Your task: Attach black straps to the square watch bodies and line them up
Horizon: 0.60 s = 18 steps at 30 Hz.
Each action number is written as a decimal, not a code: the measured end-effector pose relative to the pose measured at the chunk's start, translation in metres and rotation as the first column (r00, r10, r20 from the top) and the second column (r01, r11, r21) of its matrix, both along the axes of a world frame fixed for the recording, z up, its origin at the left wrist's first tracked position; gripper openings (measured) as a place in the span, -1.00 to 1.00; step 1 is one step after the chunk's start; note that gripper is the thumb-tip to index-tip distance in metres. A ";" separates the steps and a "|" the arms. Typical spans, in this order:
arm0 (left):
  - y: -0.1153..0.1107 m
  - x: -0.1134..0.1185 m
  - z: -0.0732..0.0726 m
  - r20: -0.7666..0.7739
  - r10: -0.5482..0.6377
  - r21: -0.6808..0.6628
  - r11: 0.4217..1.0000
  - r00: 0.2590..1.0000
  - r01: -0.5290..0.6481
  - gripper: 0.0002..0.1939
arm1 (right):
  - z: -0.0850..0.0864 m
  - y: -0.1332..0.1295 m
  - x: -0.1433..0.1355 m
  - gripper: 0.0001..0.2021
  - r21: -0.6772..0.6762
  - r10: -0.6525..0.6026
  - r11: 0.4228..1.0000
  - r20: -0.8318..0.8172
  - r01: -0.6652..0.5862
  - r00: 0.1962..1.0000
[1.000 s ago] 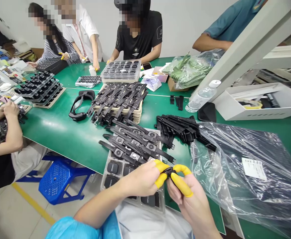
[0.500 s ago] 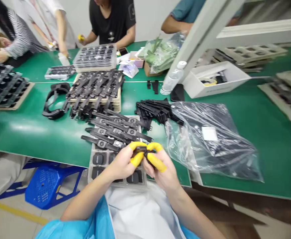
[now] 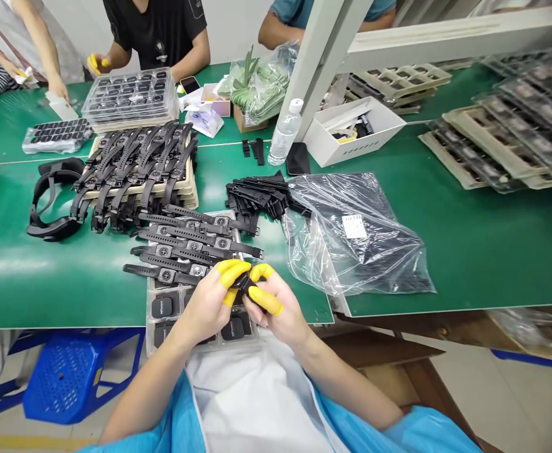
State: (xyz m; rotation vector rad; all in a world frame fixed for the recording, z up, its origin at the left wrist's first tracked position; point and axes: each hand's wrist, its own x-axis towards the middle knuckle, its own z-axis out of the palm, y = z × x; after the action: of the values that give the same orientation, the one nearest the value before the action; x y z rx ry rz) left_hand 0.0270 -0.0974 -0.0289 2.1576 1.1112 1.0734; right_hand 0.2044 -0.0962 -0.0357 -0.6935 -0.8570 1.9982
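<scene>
A small black smartwatch piece [image 3: 244, 283] is pinched between my two hands over the front of a clear tray [image 3: 151, 336]. My left hand [image 3: 211, 303], in yellow finger cots, grips its left side. On its right side, my right hand [image 3: 276, 303], also in yellow finger cots, closes with thumb and fingers. The fingers cover much of the piece, so how its parts join is hidden. Strapped watches [image 3: 193, 248] lie in rows across the tray's back half. Square black watch bodies [image 3: 162, 307] sit in its front compartments.
Loose black straps [image 3: 261, 195] and a clear bag of dark straps [image 3: 360, 251] lie beyond my hands. Stacked trays of watches [image 3: 138, 163] stand left of them. A bottle [image 3: 285, 133], a white box [image 3: 351, 135] and a post stand farther back. Co-workers sit opposite.
The view has swung to the right, so the table appears farther left. Both hands keep hold of the watch piece, which is now tilted differently between the fingers.
</scene>
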 end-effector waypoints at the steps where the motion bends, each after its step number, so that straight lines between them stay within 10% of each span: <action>1: 0.000 0.000 -0.001 0.000 0.005 0.007 1.000 1.000 -0.005 -0.47 | 0.001 0.000 -0.001 -0.62 -0.012 -0.007 1.000 -0.005 0.007 1.000; 18: 0.000 -0.001 0.008 -0.189 -0.021 -0.020 1.000 0.982 0.018 -0.55 | -0.001 0.004 0.000 -0.59 -0.035 -0.085 0.996 0.084 0.088 0.993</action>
State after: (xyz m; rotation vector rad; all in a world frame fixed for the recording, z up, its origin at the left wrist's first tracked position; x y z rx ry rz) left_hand 0.0260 -0.0971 -0.0204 2.2891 1.1752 0.8597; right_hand 0.2047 -0.0924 -0.0365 -0.8263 -0.8247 1.9242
